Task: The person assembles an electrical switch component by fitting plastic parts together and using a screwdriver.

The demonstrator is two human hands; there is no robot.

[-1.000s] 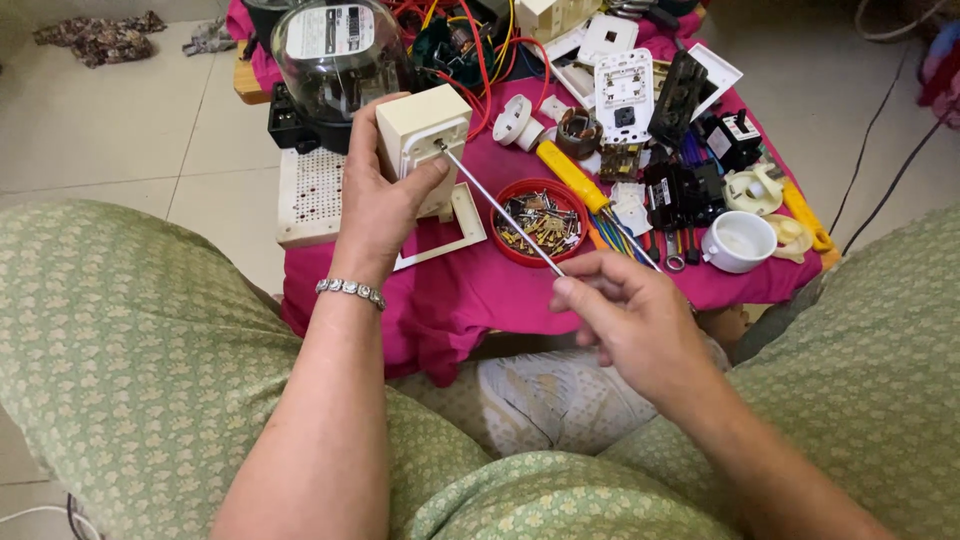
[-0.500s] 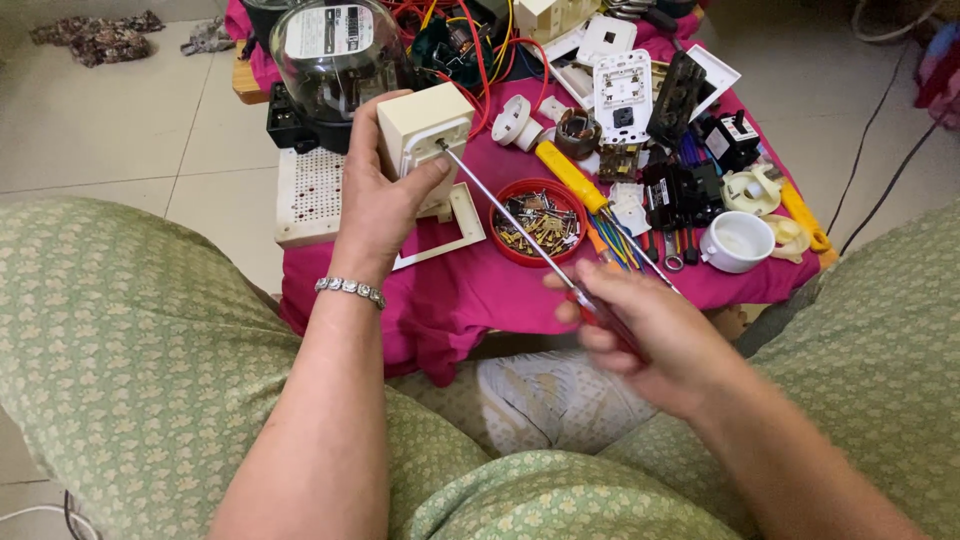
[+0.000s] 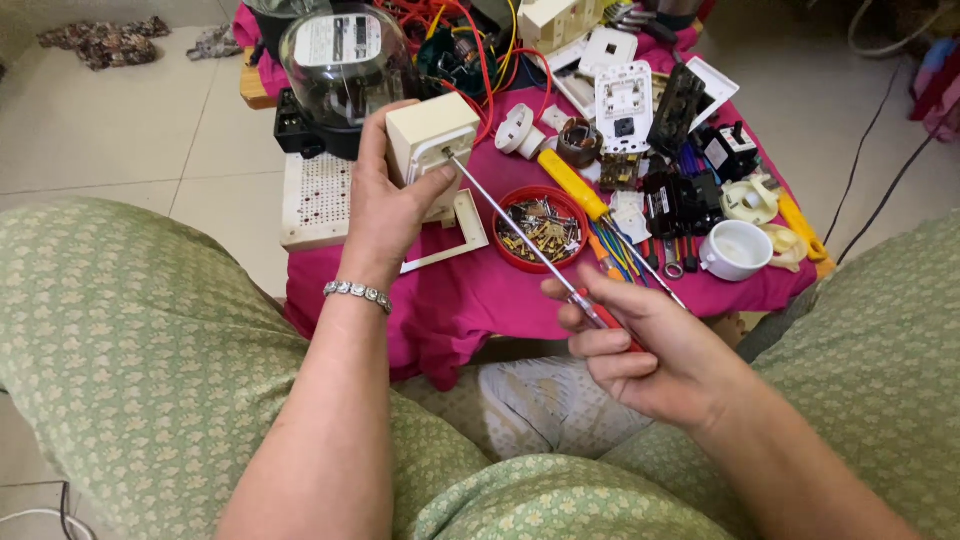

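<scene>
Magenta cloth (image 3: 480, 300): covers the low table between the person's knees and carries all the small parts; its front edge hangs down toward a white shoe (image 3: 545, 405).
Meter (image 3: 340, 65): clear glass dome with a pale printed plate inside, on a black base at the far left of the table, just behind the left hand.
Perforated board (image 3: 315, 195): cream, flat, at the left edge of the cloth, partly hidden by the left wrist.
Wires (image 3: 470, 50): red, yellow and black tangle at the far side, behind the box.
Switch plates (image 3: 622, 95): white, rectangular, lying flat at the far right-centre, with dark fittings beside them.
Frame (image 3: 455, 235): cream rectangular surround, flat on the cloth below the box.
Red dish (image 3: 543, 228): round, holding brass-coloured screws and small parts; the screwdriver shaft crosses above it.
White cup (image 3: 737, 250): near the right edge of the cloth, well apart from both hands.
Yellow handle (image 3: 572, 185): a tool lying beside the dish, among blue and other thin tools.
Left hand (image 3: 390, 205): closed round the cream box (image 3: 432, 145), thumb on the near face, fingers behind, holding it upright above the cloth.
Right hand (image 3: 650, 345): fingers curled and pressed together round the red grip of the screwdriver (image 3: 520, 235), held low over the lap.
Screwdriver tip: set against the box's front face by the thumb.
Bracelet (image 3: 358, 292): silver links on the left wrist.
</scene>
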